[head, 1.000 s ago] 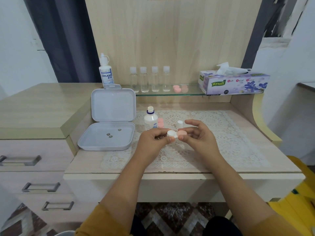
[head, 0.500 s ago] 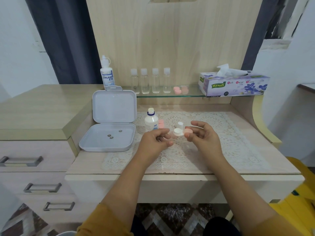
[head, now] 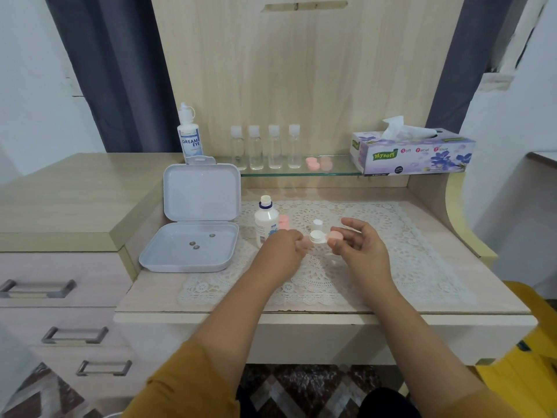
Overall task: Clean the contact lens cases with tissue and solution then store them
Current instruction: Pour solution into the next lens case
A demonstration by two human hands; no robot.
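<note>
head cam view: the contact lens case (head: 325, 236) is a little twin-cup thing, one white ridged cap and one pale pink cap, held just above the lace mat (head: 391, 260) in the middle of the desk (head: 301, 307). the right hand (head: 360, 247) pinches its pink end between thumb and fingertips, other fingers loosely spread. the left hand (head: 281, 248) is curled next to the white end, but it's too blurry to tell if it's actually gripping anything. a small white cap (head: 317, 225) stands right behind the case. an uncapped white solution bottle (head: 265, 223) sits beside the left hand with another pink case (head: 284, 222) just behind it. left of that, an open white plastic box (head: 193, 224) with rounded corners holds three small round bits. the desk is pale wood-look laminate, with a glass shelf (head: 301, 171) carrying four clear bottles (head: 265, 146), a pink case pair (head: 318, 163), a "dream eye" bottle (head: 189, 132) and a floral tissue box (head: 413, 152).
</note>
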